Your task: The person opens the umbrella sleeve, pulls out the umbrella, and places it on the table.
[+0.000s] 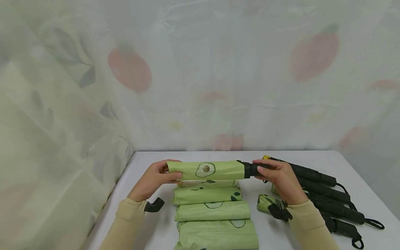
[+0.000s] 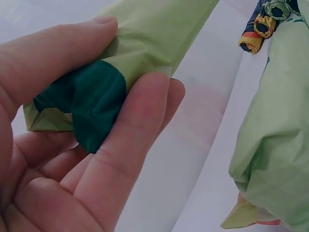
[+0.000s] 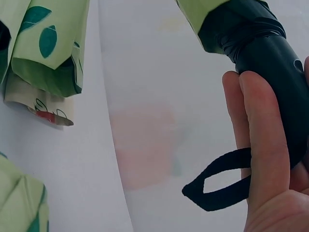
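Note:
A folding umbrella in a light-green avocado-print sleeve (image 1: 222, 170) is held level above the table. My left hand (image 1: 160, 177) pinches the sleeve's left end, between thumb and fingers. In the left wrist view that cloth end (image 2: 99, 99) is folded and shows a dark-green patch. At the other end my right hand (image 1: 278, 177) grips the black umbrella handle (image 3: 270, 58), which sticks out of the sleeve. A black wrist loop (image 3: 217, 179) hangs by its fingers. Below lie several more green sleeves (image 1: 215, 211) in a column.
Several black folding umbrellas (image 1: 340, 208) with wrist loops lie side by side on the right, partly behind my right forearm. A rolled green printed end (image 1: 265, 202) shows beside that wrist. The white table (image 1: 150, 236) meets a hanging printed sheet (image 1: 200, 69) at the back.

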Tool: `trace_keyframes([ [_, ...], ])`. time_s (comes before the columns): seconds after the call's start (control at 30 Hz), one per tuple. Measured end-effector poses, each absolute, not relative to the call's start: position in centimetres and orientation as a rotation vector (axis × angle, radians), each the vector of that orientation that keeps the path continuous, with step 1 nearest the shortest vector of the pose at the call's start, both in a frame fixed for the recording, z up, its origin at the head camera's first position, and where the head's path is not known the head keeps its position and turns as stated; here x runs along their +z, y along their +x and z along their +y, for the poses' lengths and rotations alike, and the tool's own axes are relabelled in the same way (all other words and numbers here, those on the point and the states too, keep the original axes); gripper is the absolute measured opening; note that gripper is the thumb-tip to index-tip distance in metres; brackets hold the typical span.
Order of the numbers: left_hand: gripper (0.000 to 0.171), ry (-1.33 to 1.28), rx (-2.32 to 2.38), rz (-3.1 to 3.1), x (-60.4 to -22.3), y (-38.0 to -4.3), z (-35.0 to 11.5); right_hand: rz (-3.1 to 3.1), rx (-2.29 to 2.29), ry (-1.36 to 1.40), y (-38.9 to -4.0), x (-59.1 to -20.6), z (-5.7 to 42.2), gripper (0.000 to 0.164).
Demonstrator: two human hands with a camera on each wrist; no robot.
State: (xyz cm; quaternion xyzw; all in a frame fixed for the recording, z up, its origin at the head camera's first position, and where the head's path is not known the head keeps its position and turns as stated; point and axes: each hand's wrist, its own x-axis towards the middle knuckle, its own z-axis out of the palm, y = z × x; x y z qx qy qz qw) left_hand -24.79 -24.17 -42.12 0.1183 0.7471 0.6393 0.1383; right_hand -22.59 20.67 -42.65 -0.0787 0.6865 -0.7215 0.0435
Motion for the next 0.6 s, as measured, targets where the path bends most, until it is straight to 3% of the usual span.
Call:
trace_keyframes([
  [0.6,0.051,0.353,1.851,2.195,-42.2,-25.0,-24.9,2.069,-2.241,-0.239,-23.0,-42.7,22.0,0.043],
])
